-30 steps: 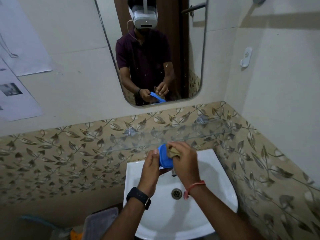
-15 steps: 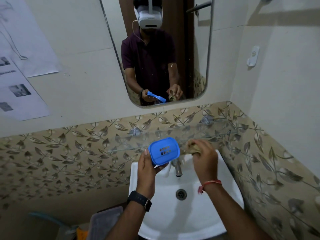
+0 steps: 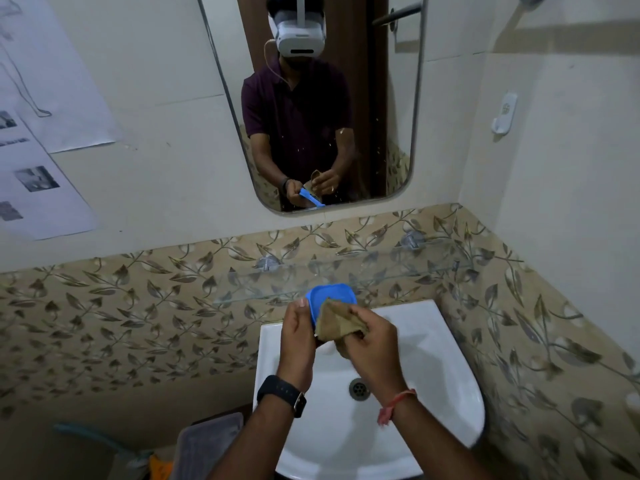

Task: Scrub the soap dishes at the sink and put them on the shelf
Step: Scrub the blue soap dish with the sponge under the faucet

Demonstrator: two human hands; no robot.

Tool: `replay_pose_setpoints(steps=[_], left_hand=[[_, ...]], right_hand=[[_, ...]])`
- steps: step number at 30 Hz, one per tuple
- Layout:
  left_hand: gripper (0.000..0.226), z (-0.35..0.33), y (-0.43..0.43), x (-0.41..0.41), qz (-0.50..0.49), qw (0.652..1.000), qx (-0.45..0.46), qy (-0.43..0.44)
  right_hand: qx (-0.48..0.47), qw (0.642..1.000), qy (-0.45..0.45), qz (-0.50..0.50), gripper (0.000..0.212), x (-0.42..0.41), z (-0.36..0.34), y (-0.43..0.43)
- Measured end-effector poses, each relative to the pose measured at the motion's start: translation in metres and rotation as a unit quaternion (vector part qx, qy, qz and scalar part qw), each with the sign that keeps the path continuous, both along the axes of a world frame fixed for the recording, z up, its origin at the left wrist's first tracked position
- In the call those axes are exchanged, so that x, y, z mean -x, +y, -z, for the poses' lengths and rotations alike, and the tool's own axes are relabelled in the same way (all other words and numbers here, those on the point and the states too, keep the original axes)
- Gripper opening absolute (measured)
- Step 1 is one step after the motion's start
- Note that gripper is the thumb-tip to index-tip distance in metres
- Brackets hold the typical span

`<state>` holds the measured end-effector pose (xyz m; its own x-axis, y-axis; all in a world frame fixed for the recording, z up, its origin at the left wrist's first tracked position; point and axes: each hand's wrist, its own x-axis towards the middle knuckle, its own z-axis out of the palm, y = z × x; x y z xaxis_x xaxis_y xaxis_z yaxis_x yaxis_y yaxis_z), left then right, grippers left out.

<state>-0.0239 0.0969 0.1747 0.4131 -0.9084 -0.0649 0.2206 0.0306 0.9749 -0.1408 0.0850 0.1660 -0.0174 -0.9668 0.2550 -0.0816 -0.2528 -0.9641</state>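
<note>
My left hand (image 3: 298, 329) grips a blue soap dish (image 3: 334, 296) by its left edge and holds it up over the white sink (image 3: 443, 368). A brown scrubbing cloth (image 3: 337, 325) is bunched in my right hand (image 3: 372, 341) and lies pressed against the dish's lower right face. The tap is hidden behind my hands. A glass shelf (image 3: 398, 271) runs along the patterned wall just above and behind the dish, and nothing stands on it.
A mirror (image 3: 311, 98) above the shelf reflects a person holding dish and cloth. A white hook (image 3: 504, 114) sits on the right wall. Papers (image 3: 41, 150) hang on the left wall. A grey container (image 3: 207, 445) stands low left of the sink.
Half a second ago the cloth hand was apart to the right of the dish; now it has come back left and the cloth covers the dish's lower right.
</note>
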Motion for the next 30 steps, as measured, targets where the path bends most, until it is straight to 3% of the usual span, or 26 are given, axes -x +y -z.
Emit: replay_pose_setpoints(steps=[2, 3, 5, 8, 11, 15, 16, 19, 25, 28, 30], left_hand=[[0.034, -0.001, -0.001, -0.004, -0.012, 0.998, 0.021, -0.062], [0.031, 0.000, -0.001, -0.007, -0.020, 0.990, 0.037, -0.135], [0.027, 0.003, 0.000, -0.011, -0.017, 0.939, 0.072, -0.335], [0.027, 0.006, 0.006, -0.005, 0.081, 0.848, 0.093, -0.515], [0.038, 0.011, 0.006, 0.001, 0.152, 0.762, 0.110, -0.619], [0.032, 0.009, 0.004, -0.004, 0.161, 0.721, 0.150, -0.657], [0.031, 0.009, 0.005, -0.006, 0.164, 0.733, 0.152, -0.643], [0.024, 0.012, 0.008, -0.011, 0.175, 0.824, 0.118, -0.526], [0.050, 0.027, 0.003, -0.012, 0.198, 0.889, 0.105, -0.400], [0.047, 0.034, 0.002, -0.010, 0.130, 0.957, 0.159, -0.206], [0.040, 0.032, -0.002, -0.008, 0.027, 0.989, 0.127, -0.065]], right_hand=[[-0.061, 0.989, -0.059, 0.121, 0.032, 0.012, 0.006, -0.004], [-0.089, 0.975, -0.074, 0.189, 0.032, 0.019, 0.010, -0.007], [-0.133, 0.957, -0.084, 0.246, 0.028, 0.028, 0.016, -0.014], [-0.217, 0.940, -0.221, 0.141, 0.027, 0.020, 0.014, -0.021], [-0.292, 0.881, -0.371, 0.030, 0.026, 0.014, 0.007, -0.020], [-0.318, 0.868, -0.381, -0.028, 0.027, 0.026, 0.009, -0.014], [-0.321, 0.866, -0.380, -0.047, 0.029, 0.030, 0.009, -0.013], [-0.320, 0.855, -0.400, -0.087, 0.030, 0.037, 0.011, -0.007], [-0.315, 0.885, -0.336, -0.070, 0.024, 0.036, 0.015, -0.001], [-0.320, 0.881, -0.344, -0.050, 0.022, 0.037, 0.012, -0.001], [-0.326, 0.879, -0.341, -0.059, 0.017, 0.037, 0.012, -0.001]])
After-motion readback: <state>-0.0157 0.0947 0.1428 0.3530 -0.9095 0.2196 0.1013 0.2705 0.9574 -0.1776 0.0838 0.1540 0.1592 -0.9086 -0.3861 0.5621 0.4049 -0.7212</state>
